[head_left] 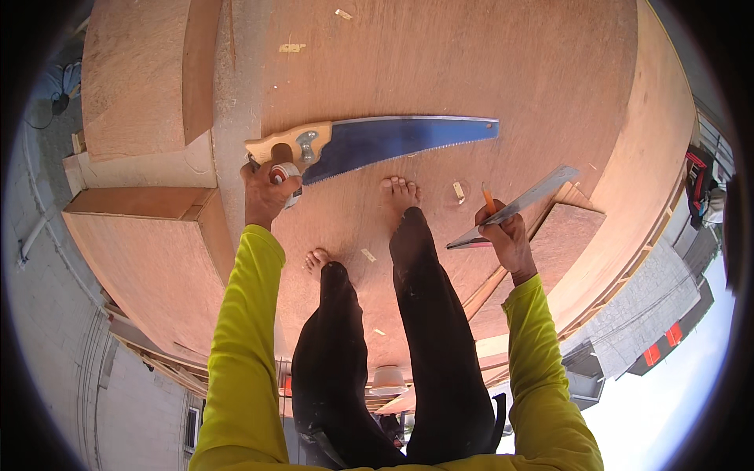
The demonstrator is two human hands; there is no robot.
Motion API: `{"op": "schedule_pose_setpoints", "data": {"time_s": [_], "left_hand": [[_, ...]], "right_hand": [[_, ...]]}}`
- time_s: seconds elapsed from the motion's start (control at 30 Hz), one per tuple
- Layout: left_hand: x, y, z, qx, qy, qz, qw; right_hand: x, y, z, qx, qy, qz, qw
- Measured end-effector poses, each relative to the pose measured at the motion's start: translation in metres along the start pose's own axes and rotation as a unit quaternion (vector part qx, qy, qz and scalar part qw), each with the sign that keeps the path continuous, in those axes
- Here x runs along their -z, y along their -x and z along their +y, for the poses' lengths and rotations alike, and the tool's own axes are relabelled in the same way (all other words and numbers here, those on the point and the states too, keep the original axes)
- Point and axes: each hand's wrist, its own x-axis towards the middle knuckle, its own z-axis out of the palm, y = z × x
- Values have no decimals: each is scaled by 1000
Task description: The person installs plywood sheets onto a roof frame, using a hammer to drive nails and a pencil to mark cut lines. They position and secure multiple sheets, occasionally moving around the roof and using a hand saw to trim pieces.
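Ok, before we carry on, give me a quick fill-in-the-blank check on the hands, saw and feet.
1. The right hand holds an orange ____ along with a metal straightedge.
2. The round white-and-red item is held in the ____.
3. The colour of the blade of the saw is ____.
4. Wearing no shoes, the feet are ____.

Missing words: pencil; left hand; blue; bare.

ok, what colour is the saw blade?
The blade is blue; the head view, the only one, shows it best.
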Motion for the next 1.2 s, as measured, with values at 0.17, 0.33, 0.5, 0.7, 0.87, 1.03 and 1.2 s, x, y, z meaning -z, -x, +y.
{"op": "schedule_pose_setpoints", "data": {"time_s": [0.17,0.33,0.5,0.7,0.87,1.03,1.2], "left_hand": [[44,57,-4,-5,335,-141,932],[55,115,56,36,547,-154,822],[59,164,127,87,540,-235,804],[33,256,225,179,409,-171,878],[34,304,251,54,273,-147,949],[37,413,259,-8,117,1,993],[23,516,231,-123,41,-228,965]], "right_hand": [[16,82,52,-25,22,46,998],[8,212,109,-84,-58,121,987],[-53,379,175,-175,-111,215,954],[-212,588,248,-291,-180,286,895],[-339,698,267,-344,-282,328,833],[-416,764,274,-398,-456,331,724],[-518,767,336,-387,-511,370,672]]}}
